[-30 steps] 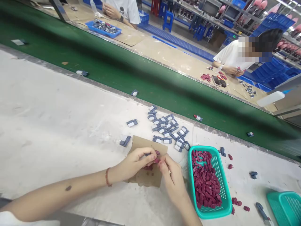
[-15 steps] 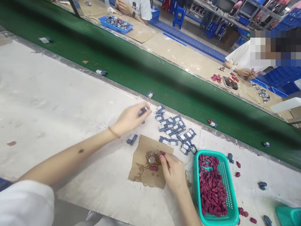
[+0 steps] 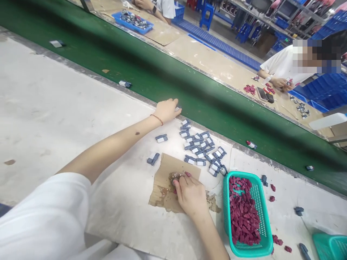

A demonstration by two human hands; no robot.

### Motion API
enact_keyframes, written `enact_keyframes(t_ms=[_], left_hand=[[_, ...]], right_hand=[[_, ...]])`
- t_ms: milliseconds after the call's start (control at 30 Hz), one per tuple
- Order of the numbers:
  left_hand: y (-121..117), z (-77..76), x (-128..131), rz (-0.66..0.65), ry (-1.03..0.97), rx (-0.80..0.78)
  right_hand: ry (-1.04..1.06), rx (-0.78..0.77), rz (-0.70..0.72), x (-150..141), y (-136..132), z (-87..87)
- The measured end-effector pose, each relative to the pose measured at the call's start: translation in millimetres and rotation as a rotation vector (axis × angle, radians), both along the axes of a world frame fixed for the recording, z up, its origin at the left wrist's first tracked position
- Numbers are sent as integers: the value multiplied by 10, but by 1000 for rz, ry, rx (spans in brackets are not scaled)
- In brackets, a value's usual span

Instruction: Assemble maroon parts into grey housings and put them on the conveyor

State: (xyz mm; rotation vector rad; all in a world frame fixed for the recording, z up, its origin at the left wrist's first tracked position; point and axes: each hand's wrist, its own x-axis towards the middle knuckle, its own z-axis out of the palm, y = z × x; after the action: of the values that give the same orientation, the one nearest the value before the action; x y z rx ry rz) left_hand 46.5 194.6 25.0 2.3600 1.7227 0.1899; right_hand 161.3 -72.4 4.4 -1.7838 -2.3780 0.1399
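My left hand (image 3: pixel 167 110) reaches over the near edge of the green belt. Its fingers are closed round a small blue-grey and white plastic part (image 3: pixel 178 108), mostly hidden. A similar part lies on the table below that wrist. My right hand (image 3: pixel 191 193) is over a torn cardboard sheet (image 3: pixel 159 180), with a small maroon piece (image 3: pixel 187 174) at its fingertips. Its thumb is beside a round, glue-stained metal piece (image 3: pixel 173 177), partly covered by the hand. Several blue-grey and white parts (image 3: pixel 200 144) lie in a cluster beyond the cardboard.
To the right stands a green basket (image 3: pixel 268 216) of maroon pieces, with loose pieces around it. Another green basket (image 3: pixel 321 240) is at the lower right. The green belt (image 3: pixel 217 108) carries scattered parts. Across it, two people work near a blue tray (image 3: pixel 132 27).
My left hand has moved up to the belt edge and left a blue-grey part on the table. My right hand has shifted left over the round metal piece. Belt parts have drifted right.
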Motion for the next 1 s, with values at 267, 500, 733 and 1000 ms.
enact_keyframes(t_ms=[267,500,733,1000], left_hand=[[-489,10,-587,-61,-33,-67],[-1181,18,-756,-159,-738,-516],[-1723,51,-648,113,-1172,-842],[-1933,-83,-569,487,-1529,-1221]], right_hand=[[-40,-43,-9,-32,6,31],[-38,-36,-42,-55,11,42],[156,-127,-127,125,-19,96],[92,-131,-160,124,-3,43]])
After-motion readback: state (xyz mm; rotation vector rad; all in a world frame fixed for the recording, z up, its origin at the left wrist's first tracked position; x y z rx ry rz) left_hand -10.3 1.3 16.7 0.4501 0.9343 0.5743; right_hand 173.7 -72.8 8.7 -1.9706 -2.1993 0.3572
